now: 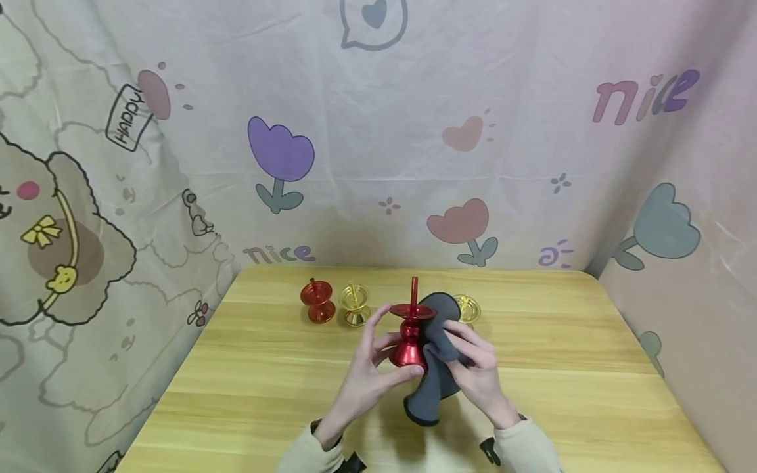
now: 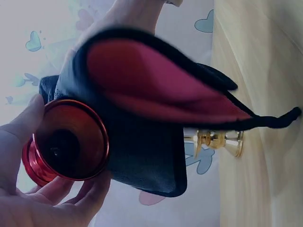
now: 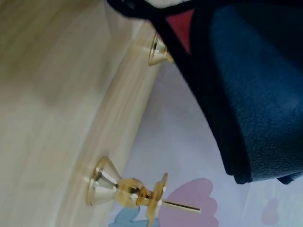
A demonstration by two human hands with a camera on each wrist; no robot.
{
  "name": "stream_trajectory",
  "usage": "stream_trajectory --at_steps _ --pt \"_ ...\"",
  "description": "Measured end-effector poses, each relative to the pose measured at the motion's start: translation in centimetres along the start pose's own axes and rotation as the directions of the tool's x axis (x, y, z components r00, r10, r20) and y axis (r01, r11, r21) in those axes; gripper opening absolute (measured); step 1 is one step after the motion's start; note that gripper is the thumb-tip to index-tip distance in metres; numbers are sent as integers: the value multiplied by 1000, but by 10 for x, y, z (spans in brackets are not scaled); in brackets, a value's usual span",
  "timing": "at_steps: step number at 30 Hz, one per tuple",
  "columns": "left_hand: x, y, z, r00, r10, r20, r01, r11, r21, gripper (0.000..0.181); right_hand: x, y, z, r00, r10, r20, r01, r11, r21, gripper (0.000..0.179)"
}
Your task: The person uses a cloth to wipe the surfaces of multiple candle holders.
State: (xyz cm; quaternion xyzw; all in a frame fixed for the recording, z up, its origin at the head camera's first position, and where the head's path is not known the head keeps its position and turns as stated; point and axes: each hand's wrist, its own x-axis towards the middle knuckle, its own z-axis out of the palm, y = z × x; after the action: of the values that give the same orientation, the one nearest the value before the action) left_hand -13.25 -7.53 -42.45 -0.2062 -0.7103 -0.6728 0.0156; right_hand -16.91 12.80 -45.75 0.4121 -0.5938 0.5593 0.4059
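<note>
My left hand (image 1: 368, 374) grips a shiny red candlestick (image 1: 407, 351) by its base, holding it upright above the table with its spike pointing up. In the left wrist view the hollow underside of the red candlestick (image 2: 90, 127) faces the camera. The right hand (image 1: 478, 371) pinches a dark grey cloth (image 1: 430, 394) with black edging against the candlestick's right side. One flap of the cloth (image 2: 147, 161) is folded over, showing a pink face. Most of the right hand is hidden behind the cloth in the left wrist view.
Toward the back of the wooden table (image 1: 248, 394) stand a smaller red candlestick (image 1: 320, 309) and a gold candlestick (image 1: 356, 314). Another gold candlestick (image 1: 469, 309) is partly covered behind the cloth. A patterned curtain (image 1: 367, 131) hangs behind the table and along its sides.
</note>
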Motion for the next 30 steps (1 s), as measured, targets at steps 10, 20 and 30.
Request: stream_trajectory --at_steps 10,20,30 --pt "0 4 -4 996 7 89 -1 998 -67 96 3 2 2 1000 -9 22 9 1000 -6 20" --pt "-4 7 1 998 -23 55 24 999 -24 111 0 0 4 997 73 -21 -72 997 35 18" --pt "-5 10 -2 979 204 -4 -196 949 248 105 2 0 7 999 -12 -42 12 1000 -22 21"
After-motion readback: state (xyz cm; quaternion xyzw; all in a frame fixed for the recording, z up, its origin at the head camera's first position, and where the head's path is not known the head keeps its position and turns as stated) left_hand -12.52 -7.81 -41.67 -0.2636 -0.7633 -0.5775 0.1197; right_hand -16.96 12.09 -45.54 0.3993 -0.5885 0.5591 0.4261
